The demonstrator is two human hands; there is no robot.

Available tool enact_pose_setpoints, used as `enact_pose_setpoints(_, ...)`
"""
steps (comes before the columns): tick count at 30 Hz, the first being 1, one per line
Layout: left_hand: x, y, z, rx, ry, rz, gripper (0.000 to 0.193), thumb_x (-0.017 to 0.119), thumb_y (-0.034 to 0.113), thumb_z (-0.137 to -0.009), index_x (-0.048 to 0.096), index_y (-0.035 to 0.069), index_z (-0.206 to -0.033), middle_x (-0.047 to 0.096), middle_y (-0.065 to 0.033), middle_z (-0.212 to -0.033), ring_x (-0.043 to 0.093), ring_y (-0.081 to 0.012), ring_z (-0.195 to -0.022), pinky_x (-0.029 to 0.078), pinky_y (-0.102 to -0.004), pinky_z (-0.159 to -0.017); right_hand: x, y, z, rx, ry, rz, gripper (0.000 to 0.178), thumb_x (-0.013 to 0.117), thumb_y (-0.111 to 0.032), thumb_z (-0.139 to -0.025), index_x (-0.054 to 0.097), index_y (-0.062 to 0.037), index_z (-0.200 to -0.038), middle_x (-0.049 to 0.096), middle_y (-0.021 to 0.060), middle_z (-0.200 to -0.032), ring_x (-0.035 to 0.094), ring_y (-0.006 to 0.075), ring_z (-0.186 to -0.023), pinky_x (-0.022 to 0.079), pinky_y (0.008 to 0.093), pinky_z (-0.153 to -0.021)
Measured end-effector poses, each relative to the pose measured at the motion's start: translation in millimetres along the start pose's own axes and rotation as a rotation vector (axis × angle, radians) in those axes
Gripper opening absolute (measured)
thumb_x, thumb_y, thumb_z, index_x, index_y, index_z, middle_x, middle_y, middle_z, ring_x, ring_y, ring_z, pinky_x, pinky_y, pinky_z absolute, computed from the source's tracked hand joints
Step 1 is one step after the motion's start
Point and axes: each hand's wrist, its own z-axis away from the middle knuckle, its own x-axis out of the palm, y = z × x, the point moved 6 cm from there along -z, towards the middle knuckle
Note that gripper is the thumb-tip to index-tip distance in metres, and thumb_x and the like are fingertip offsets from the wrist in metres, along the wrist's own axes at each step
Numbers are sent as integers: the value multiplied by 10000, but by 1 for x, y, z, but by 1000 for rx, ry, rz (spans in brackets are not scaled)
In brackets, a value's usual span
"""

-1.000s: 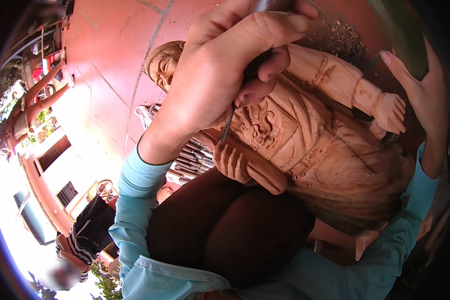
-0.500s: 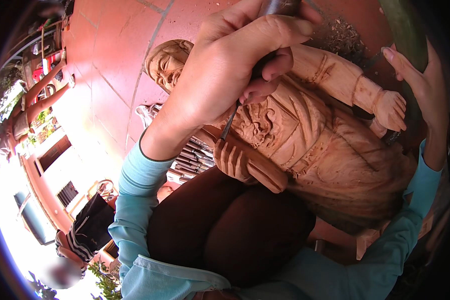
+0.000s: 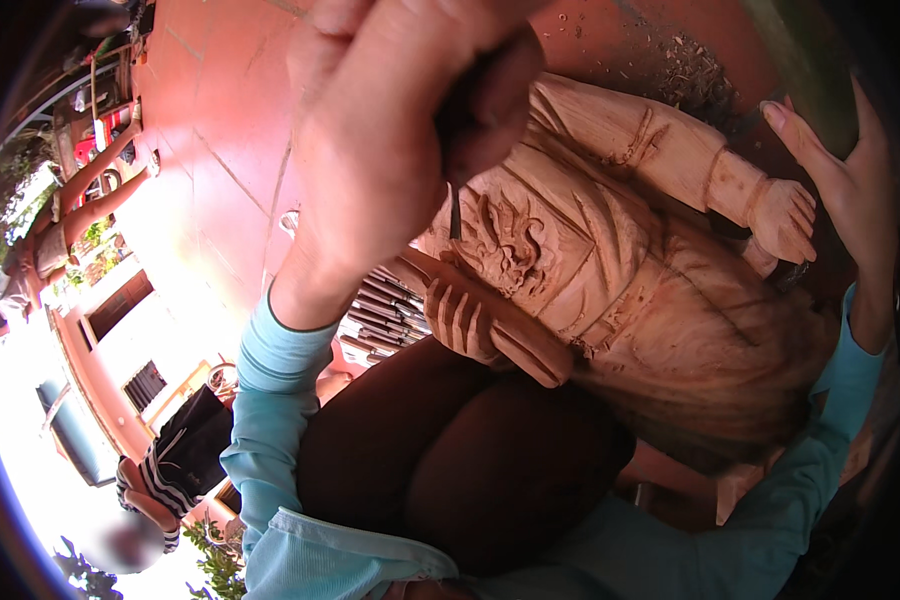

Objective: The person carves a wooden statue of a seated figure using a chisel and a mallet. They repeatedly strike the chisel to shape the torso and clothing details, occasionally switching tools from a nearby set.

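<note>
A carved wooden statue [image 3: 610, 285] of a robed figure lies slantwise in front of me, against my dark-clad legs. My left hand [image 3: 390, 150] is closed round a chisel and covers the statue's head. Only a short stretch of the dark chisel blade [image 3: 456, 214] shows below my fingers, next to the carved chest relief; I cannot tell whether its tip touches the wood. At the far right, my right hand [image 3: 848, 185] grips a long, rounded green thing [image 3: 805, 60] whose upper end leaves the picture. The statue's outstretched carved hand is close by.
Several long-handled tools [image 3: 380, 318] lie in a row beyond my left forearm. Wood shavings [image 3: 692, 75] are scattered on the red tiled floor [image 3: 220, 130]. A person in a striped top [image 3: 160, 475] is at the lower left, and another person's legs [image 3: 95, 205] show farther up.
My left hand has moved up and to the left with the chisel, now hiding the statue's head. My right hand and the green thing have barely moved.
</note>
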Motion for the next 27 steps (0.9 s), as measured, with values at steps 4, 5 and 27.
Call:
enact_pose_setpoints(4, -10, 4, 3, 35, 51, -163, 322, 531, 145, -932, 499, -12, -1212, 455, -16, -585, 389, -96, -456, 311, -236, -446, 1, 37, 0, 133, -27, -75, 316, 691, -106, -879, 582, 4, -1154, 622, 36, -918, 616, 103, -857, 495, 248, -787)
enact_pose_setpoints(5, -9, 0, 2, 7, 33, -204, 305, 524, 148, -942, 506, -14, -1201, 425, -4, -540, 342, -85, -395, 272, -229, -399, 1, 41, 2, 114, -28, -69, 324, 690, -106, -880, 580, 3, -1165, 618, 31, -915, 611, 100, -850, 493, 247, -782)
enact_pose_setpoints(27, -11, -13, -4, -30, -126, -265, 301, 552, 154, -969, 532, 14, -1234, 460, 30, -600, 413, -51, -480, 300, -208, -436, 5, 33, 2, 82, 4, -42, 380, 703, -157, -879, 580, -17, -1210, 607, 21, -906, 570, 99, -834, 468, 249, -785)
